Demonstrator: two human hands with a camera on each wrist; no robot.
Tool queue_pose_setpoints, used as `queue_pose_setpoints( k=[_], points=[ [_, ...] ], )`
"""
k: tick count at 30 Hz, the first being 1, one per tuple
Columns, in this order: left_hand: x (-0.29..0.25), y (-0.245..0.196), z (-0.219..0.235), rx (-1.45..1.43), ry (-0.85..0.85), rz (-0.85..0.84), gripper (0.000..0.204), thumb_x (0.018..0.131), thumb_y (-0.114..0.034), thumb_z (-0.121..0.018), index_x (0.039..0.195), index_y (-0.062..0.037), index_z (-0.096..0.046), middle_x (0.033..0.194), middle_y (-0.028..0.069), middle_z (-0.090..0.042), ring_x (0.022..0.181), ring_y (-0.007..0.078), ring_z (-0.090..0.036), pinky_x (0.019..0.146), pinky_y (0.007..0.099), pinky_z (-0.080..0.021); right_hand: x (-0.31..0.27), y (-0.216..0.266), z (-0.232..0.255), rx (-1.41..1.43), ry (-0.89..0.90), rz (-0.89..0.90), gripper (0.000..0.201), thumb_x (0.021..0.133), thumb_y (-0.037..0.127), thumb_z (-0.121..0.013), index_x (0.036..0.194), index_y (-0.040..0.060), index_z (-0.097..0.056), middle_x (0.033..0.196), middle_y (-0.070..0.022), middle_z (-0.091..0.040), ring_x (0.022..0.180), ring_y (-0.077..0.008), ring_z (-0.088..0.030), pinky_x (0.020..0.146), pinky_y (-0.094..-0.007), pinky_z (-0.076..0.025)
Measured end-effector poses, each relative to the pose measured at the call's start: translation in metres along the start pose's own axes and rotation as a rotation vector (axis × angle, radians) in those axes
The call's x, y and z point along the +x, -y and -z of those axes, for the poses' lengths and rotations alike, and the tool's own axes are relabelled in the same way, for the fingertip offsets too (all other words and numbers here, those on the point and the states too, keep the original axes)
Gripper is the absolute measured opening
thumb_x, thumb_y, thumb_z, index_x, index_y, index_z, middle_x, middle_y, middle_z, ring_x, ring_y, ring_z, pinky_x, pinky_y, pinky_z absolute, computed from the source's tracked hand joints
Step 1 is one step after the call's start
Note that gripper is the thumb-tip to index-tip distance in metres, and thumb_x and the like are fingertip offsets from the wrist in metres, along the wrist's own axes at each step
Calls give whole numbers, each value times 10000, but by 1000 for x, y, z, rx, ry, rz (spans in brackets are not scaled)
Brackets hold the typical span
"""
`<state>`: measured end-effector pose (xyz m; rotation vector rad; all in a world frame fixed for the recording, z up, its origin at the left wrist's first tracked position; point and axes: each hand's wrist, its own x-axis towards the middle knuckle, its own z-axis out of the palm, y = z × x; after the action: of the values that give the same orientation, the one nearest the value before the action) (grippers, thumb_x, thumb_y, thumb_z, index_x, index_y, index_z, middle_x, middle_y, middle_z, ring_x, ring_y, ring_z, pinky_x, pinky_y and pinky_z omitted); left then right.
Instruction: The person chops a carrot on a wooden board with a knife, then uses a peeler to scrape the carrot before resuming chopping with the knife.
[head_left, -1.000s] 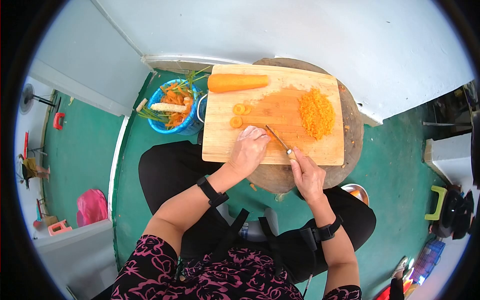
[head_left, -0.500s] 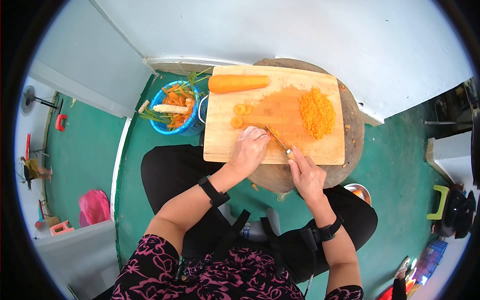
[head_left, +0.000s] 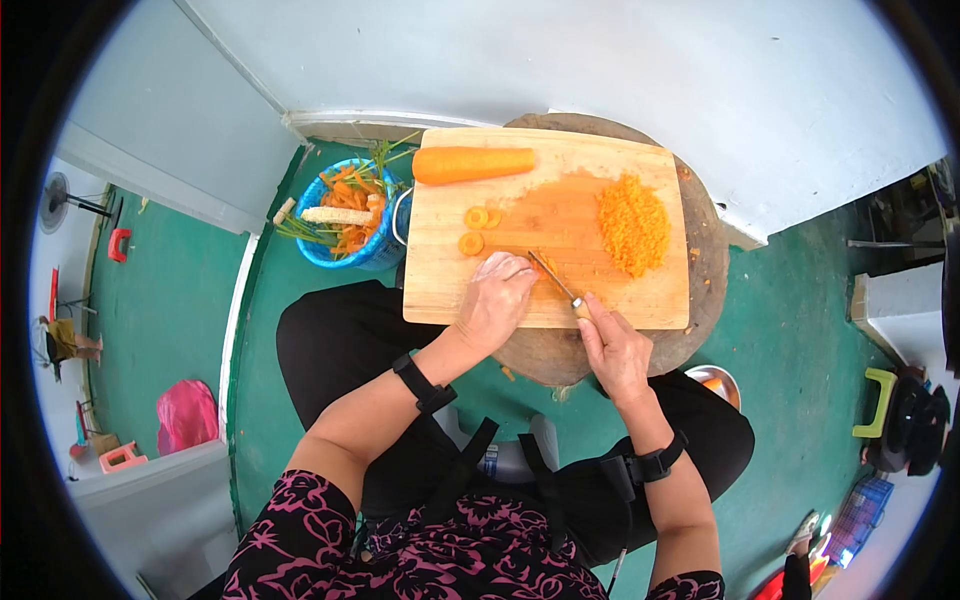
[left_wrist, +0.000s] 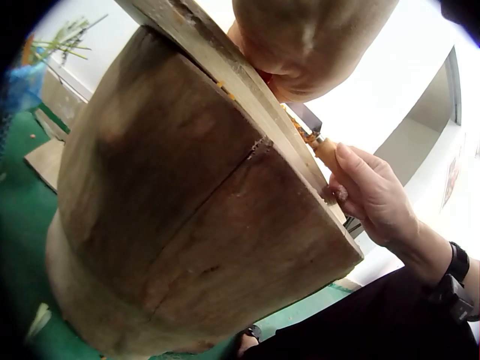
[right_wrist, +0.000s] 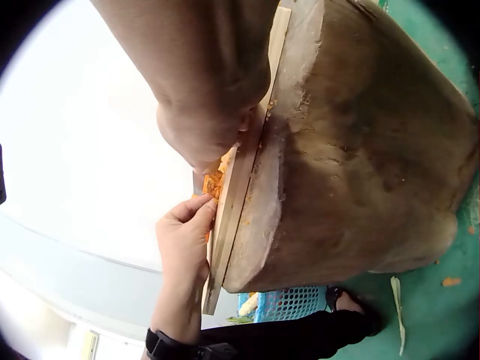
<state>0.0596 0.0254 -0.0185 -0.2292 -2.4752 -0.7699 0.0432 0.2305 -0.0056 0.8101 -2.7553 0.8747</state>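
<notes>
On the wooden cutting board (head_left: 436, 292), my left hand (head_left: 497, 302) has its fingers bent, holding down carrot pieces (right_wrist: 213, 184) whose orange edge shows at the fingertips. My right hand (head_left: 617, 352) grips the wooden handle (left_wrist: 325, 154) of a knife (head_left: 550, 273), its blade slanting up and left beside the left fingertips. Most of the held carrot is hidden under the left hand. Left of the hands lie a few round carrot slices (head_left: 471, 243). A heap of finely chopped carrot (head_left: 634, 228) sits at the board's right. Along the far edge rests a thick peeled carrot (head_left: 474, 165).
The board lies on a round wooden block (head_left: 708, 268), overhanging it at the left. A blue basket (head_left: 372, 252) of peelings and greens stands left of it on the green floor. Near the right knee is a metal bowl (head_left: 733, 384). A white wall (head_left: 600, 60) rises behind.
The head view shifts slightly. Both hands keep nearly the same place on the board, with the knife beside the left fingertips throughout.
</notes>
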Motion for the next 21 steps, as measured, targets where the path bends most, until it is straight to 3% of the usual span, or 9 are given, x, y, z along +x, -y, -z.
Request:
queue_pose_setpoints(
  k=[13,21],
  points=[
    [1,-1,2,-30,2,12,108,717,25,-642,824,8,-645,857,124,-627,820,301,-592,740,372,-483,1,-2,-2,27,-22,14,321,834,185,-664,1144,107,-642,719,-94,-618,624,-263,-621,556,-345,-495],
    [1,-1,2,-28,-3,0,127,722,29,-642,847,6,-641,869,123,-615,818,306,-584,737,377,-479,1,7,4,-132,25,40,330,836,201,-658,1154,114,-636,730,-83,-622,623,-260,-623,553,-342,-496]
  ],
)
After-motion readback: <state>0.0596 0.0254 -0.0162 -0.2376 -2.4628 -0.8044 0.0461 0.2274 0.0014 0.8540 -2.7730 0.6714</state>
